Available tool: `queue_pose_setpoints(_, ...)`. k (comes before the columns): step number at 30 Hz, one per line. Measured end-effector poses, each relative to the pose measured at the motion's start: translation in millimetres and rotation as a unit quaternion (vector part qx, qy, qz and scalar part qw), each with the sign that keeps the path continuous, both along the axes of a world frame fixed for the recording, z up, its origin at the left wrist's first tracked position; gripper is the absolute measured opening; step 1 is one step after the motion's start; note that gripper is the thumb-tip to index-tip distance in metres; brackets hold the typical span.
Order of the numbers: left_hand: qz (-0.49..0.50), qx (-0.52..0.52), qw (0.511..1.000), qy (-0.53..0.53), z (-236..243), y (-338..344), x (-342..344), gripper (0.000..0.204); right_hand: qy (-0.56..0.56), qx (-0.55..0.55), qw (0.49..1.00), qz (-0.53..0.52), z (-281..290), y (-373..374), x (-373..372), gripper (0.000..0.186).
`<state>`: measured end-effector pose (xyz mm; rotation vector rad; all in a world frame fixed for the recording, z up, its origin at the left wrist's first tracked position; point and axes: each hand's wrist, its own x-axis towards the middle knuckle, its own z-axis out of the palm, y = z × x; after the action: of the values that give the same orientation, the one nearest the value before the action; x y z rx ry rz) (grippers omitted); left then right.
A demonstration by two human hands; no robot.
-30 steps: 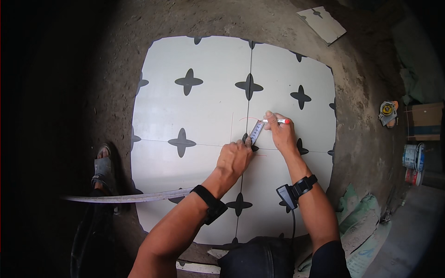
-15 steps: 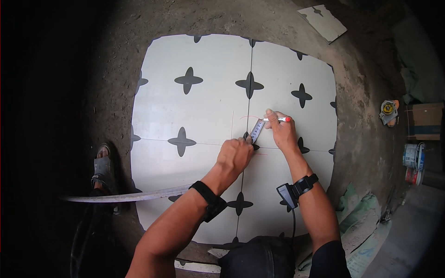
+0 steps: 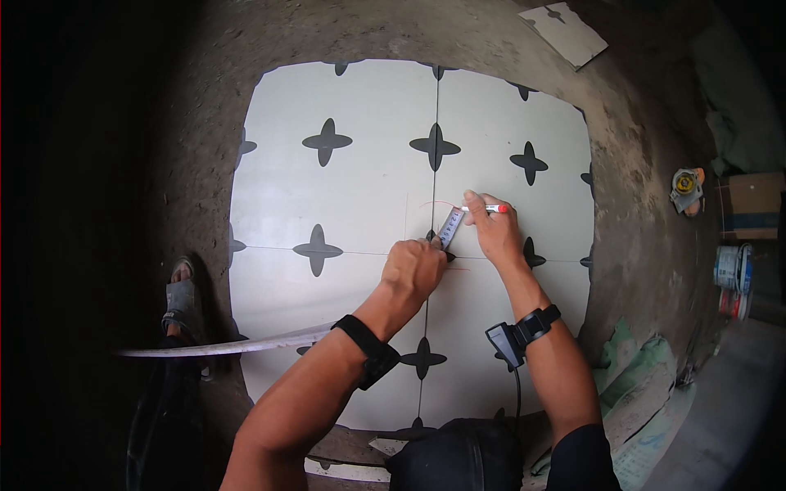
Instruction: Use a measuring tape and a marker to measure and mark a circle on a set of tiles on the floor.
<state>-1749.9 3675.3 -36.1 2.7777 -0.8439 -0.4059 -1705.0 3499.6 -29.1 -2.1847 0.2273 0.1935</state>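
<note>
Large white floor tiles [image 3: 368, 192] with dark four-petal motifs lie in front of me, their seams crossing near the middle. My left hand [image 3: 416, 266] is closed at that crossing, its fingers pressing a short numbered end of a measuring tape [image 3: 449, 227] onto the tiles. A long pale strip [image 3: 246, 346] runs out leftward from beneath my left forearm; its link to the tape is hidden. Pinched in my right hand [image 3: 498, 233] is a white marker pen with a red end [image 3: 489, 209], its tip at the tape's far end. A thin red arc [image 3: 437, 202] curves left from there.
Straight red lines mark the tile left of and below the arc. A loose tile piece [image 3: 565, 37] lies at the far right on rough concrete. Along the right are a yellow-centred tool [image 3: 686, 188], a cardboard box [image 3: 753, 204], a bucket [image 3: 731, 268] and green sacks [image 3: 643, 376].
The whole picture has shifted slightly to the left. Both hands, the tape and the marker keep almost the same places on the tiles.
</note>
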Motion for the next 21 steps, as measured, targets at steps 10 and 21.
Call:
queue_pose_setpoints(10, -0.030, 0.004, 0.999, -0.013, 0, 4, 5, 0.023, -0.017, -0.002, 1.000, 0.001, -7, -6, -3, 0.060)
queue_pose_setpoints(21, -0.069, 0.025, 0.997, -0.035, 2, 11, 11, 0.022, -0.007, 0.002, 1.000, -0.021, -4, -5, -7, 0.060)
